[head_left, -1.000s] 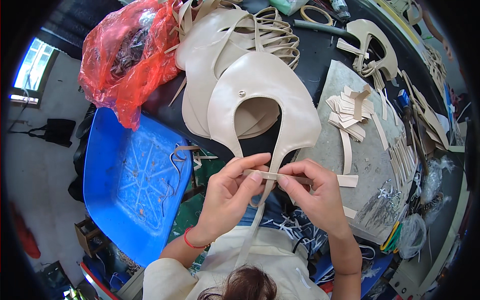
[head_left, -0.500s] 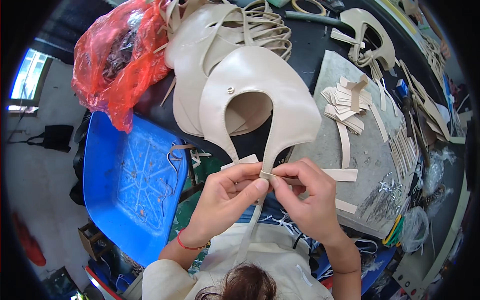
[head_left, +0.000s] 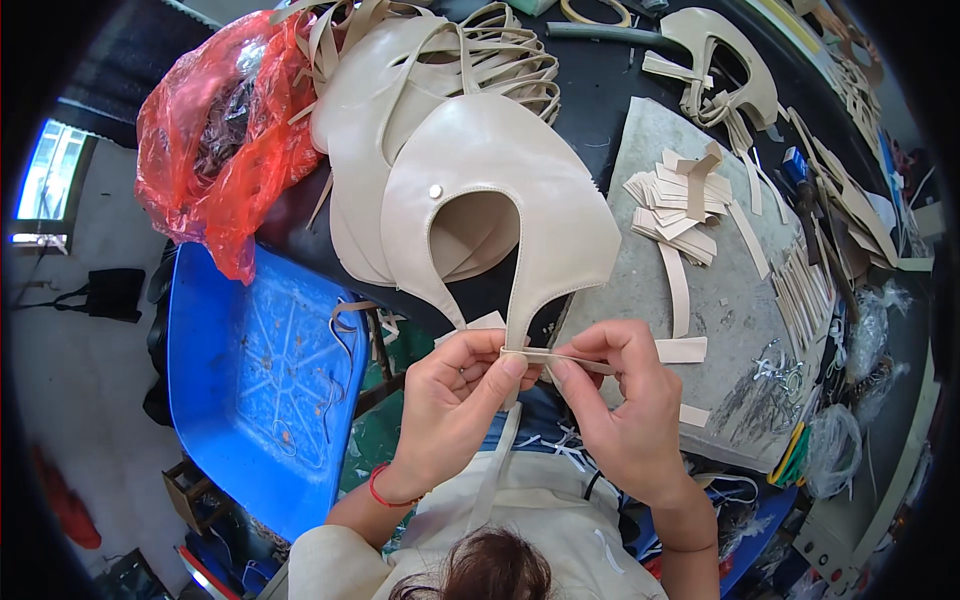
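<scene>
At the left edge of the frame, a window [head_left: 55,175] stands above a black bag [head_left: 112,295] against the wall. Further right, a red plastic bag [head_left: 215,150] sits above a blue tray [head_left: 255,400]. Across the upper middle lie overlapping beige panels [head_left: 350,190], the foremost panel [head_left: 560,205] curving around an arched opening, its right strap [head_left: 516,322] running down to the hands at lower centre. The left hand [head_left: 445,400], a red bracelet [head_left: 380,487] at its wrist, has thumb and forefinger closed on that strap where a narrow strip [head_left: 540,356] crosses it. To its right, the right hand [head_left: 622,412] pinches the strip between thumb and forefinger, without any gap. At right, a grey slab [head_left: 730,330] carries piled short strips [head_left: 672,195] and, nearer its right side, a row of slim strips [head_left: 800,300].
</scene>
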